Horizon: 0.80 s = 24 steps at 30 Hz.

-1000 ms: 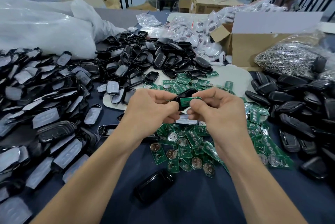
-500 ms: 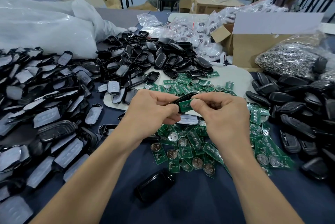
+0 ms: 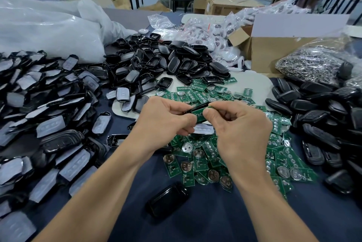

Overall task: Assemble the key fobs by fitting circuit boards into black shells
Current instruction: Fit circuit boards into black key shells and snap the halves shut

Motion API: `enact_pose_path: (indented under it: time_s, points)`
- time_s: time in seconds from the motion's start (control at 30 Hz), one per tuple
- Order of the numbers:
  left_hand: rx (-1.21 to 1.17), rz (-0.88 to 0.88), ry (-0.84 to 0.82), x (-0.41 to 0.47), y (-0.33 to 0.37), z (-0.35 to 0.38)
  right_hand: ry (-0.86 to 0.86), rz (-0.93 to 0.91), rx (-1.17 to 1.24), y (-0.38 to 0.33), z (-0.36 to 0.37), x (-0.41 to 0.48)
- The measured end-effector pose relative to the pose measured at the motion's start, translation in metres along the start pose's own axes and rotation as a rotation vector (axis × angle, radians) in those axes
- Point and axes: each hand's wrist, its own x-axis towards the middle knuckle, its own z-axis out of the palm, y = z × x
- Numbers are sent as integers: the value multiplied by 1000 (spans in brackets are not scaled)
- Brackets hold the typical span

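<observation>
Dark blue cloth covers the work table (image 3: 215,222), with a white plastic bag (image 3: 49,32) and a cardboard box (image 3: 274,53) well beyond the fingers. Heaps of black shells lie on three sides of the hands: one to the left of the left hand's fingers (image 3: 49,114), one beyond both hands (image 3: 166,61), one to the right of the right hand's fingers (image 3: 323,108). A spread of green circuit boards (image 3: 199,155) lies under and around both hands, and a single black case (image 3: 166,201) rests on the cloth between the forearms, nearer the body than the fingers. Both forearms reach forward and converge, so the left hand (image 3: 164,122) and right hand (image 3: 241,126) meet above the boards, knuckles up. Between their fingertips sits the held shell (image 3: 197,107), seen nearly edge-on, with the held board (image 3: 198,114) lying against its near side. The left hand's fingers are curled, thumb and forefinger pinching the shell's left end. The right hand's fingers are curled too, thumb tip pressing on the board's right end with the forefinger arched over the shell; whether the board is fully seated cannot be told.
</observation>
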Motion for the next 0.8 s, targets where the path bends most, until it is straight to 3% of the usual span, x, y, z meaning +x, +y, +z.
enact_pose_path:
  time_s: [0.5, 0.6, 0.8]
  points:
    - [-95, -66, 51, -1, 3, 2, 74, 15, -112, -1, 4, -4]
    - [-131, -70, -5, 1, 4, 0, -29, 145, 37, 2, 4, 0]
    - [48, 1, -133, -2, 3, 4, -191, 303, 379, 4, -1, 8]
